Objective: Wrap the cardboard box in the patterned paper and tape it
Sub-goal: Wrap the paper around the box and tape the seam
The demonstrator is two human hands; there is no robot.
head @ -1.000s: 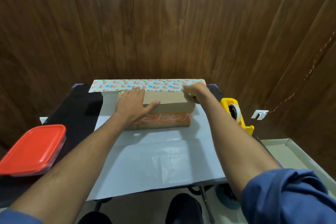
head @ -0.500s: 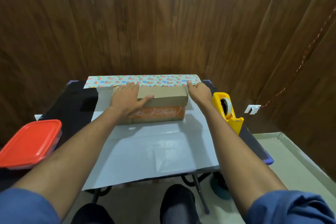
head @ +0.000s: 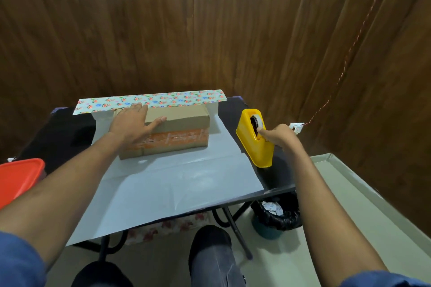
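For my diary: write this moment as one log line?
left hand pressing paper onto box | right hand at tape dispenser | taping not yet done

One cardboard box (head: pixel 177 131), one sheet of patterned paper (head: pixel 172 184) and one yellow tape dispenser (head: pixel 255 141) are counted. Two hands, left hand (head: pixel 134 124) and right hand (head: pixel 278 135), are seen. One red-lidded container (head: pixel 19 176) and one lined bin (head: pixel 277 216) are present.

Home room, wood-panelled walls (head: pixel 210 30), folding table (head: pixel 277 177), waste bin (head: pixel 277 219)
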